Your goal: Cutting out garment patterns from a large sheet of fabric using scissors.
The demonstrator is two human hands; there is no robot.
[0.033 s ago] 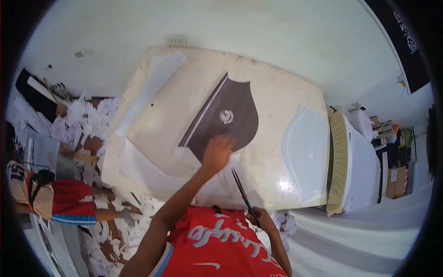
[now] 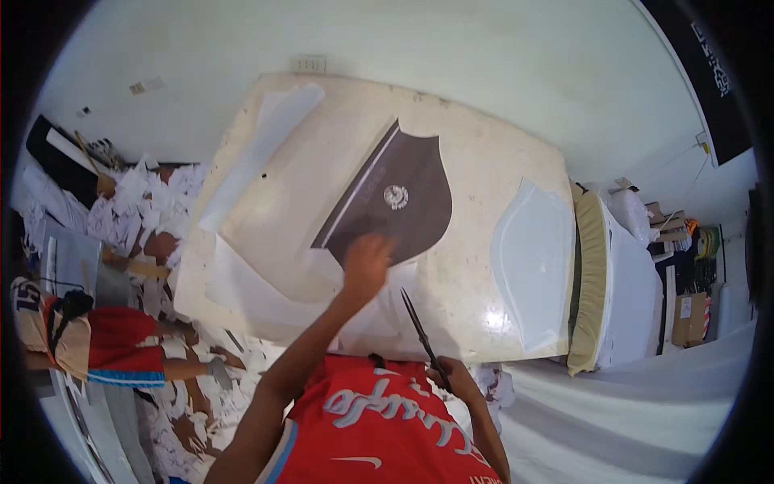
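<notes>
at the near edge of the tabletop (image 2: 476,315), the left hand (image 2: 367,262) lay flat, fingers spread, pressing on the lower corner of a dark brown shield-shaped cut piece (image 2: 395,202) with a pale stripe down one side and a small round emblem at its middle. the right hand (image 2: 455,375) sat lower, close to the red shirt (image 2: 379,419), curled shut around the handles of a pair of scissors (image 2: 419,327) whose dark blades pointed up toward the brown piece without reaching it.

to do this step well, i judged the flat hand should keep the piece from sliding on the white sheet (image 2: 266,274) under it, and the blades should meet the edge squarely, not at a slant.

farther out, a long rolled white sheet (image 2: 258,153) lay across the tabletop's far left corner, and a clear shield-shaped film (image 2: 532,258) rested near the right edge, just beside a padded tan board (image 2: 588,282) set on its side. white paper scraps (image 2: 137,210) littered the floor to the left, where another person in red shorts (image 2: 121,343) sat.

the right hand's fingers were partly hidden by the shirt, so the exact grip was hard to read. whether the blades were parted could not be told. the emblem was too small to make out.
</notes>
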